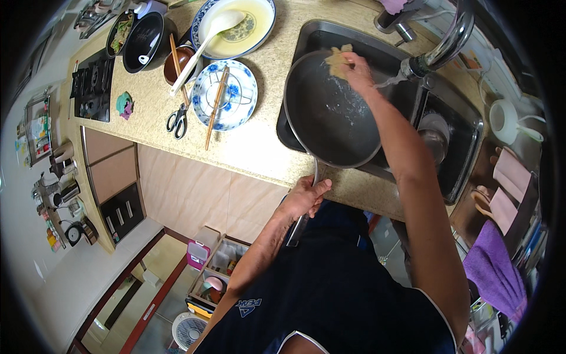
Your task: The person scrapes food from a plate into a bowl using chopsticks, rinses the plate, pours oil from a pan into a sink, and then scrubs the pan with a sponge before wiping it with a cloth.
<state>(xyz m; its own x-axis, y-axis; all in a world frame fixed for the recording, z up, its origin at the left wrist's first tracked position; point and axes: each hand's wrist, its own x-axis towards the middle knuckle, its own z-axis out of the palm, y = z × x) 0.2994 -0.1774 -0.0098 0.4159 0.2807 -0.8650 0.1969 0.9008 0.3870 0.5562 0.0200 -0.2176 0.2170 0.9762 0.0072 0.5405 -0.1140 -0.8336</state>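
Note:
A large dark frying pan [329, 121] lies tilted over the left basin of the sink [305, 35]. My left hand [307, 197] grips its long metal handle [299, 232] by the counter's front edge. In my right hand [357, 73] is a tan scrubbing cloth [337, 62], pressed at the pan's far rim. Water runs from the chrome faucet [411, 68] beside my right wrist. Wet streaks and droplets show on the pan's inner surface.
Left of the sink are a blue-and-white plate [247, 106] with chopsticks and a wire rack, a large bowl [265, 26] holding a white ladle [216, 28], and scissors [177, 121]. Metal ware [432, 144] sits in the right basin. A purple towel [495, 270] hangs at right.

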